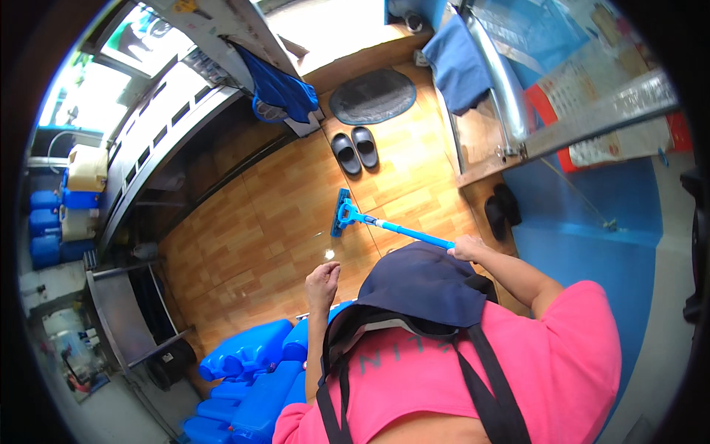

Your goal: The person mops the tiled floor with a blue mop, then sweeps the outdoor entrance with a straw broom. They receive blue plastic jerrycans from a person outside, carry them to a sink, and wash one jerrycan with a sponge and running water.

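Note:
My right hand (465, 248) is wrapped round the blue pole of a mop (407, 231). The pole slants away to the left, and its flat blue head (341, 212) rests on the wood-look tile floor (255, 214). My left hand (322, 286) hovers at waist height, away from the pole. Its fingers are curled together, and I see nothing in them. A dark blue apron (425, 285) hangs over my front, hiding the end of the pole beyond my right hand.
Black slippers (356, 151) sit ahead of the mop head, before a dark oval mat (373, 97) at the doorway. Several blue plastic jugs (259, 403) crowd the lower left. A glass-sided counter (569, 122) with a metal edge stands right; a low metal-framed rack (133, 314) stands left.

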Available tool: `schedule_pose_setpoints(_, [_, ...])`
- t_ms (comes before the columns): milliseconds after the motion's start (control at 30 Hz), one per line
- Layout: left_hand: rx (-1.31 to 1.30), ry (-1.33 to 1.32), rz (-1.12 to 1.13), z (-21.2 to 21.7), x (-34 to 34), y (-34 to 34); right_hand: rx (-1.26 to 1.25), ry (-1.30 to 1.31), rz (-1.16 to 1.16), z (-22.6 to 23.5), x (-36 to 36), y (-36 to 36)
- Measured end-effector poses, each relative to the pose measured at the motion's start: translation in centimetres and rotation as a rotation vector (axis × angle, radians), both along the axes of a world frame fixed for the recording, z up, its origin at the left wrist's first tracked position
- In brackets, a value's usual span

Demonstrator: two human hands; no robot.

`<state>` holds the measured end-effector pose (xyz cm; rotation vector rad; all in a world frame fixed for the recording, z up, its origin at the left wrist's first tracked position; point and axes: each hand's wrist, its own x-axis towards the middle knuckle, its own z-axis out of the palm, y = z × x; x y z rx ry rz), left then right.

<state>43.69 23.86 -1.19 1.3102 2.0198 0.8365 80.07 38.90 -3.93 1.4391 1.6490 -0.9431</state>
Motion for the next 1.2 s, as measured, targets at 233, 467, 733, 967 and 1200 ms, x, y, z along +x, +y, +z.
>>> schedule_pose_setpoints(233, [0.066,0.121,-0.234,1.1,5.0,1.6,0.143,-0.003,-0.227,-3.9,6.4,-8.8])
schedule_pose_setpoints(467, [0.057,0.151,-0.355,1.5,12.4,-0.4,0.089,-0.097,-0.538,-3.7,23.9,-26.5])
schedule_pose_setpoints(733, [-0.146,0.079,-0.488,0.5,19.0,-5.3,0.091,-0.245,-0.626,1.4,39.3,-42.4])
schedule_pose_setpoints(967, [-0.17,0.152,-0.591,0.2,19.1,-3.1,0.232,-0.084,-0.755,-3.3,32.0,-35.6])
schedule_pose_setpoints(1200, [-0.1,0.183,-0.554,2.5,15.9,3.2,0.217,0.185,-1.177,-12.5,16.6,-14.9])
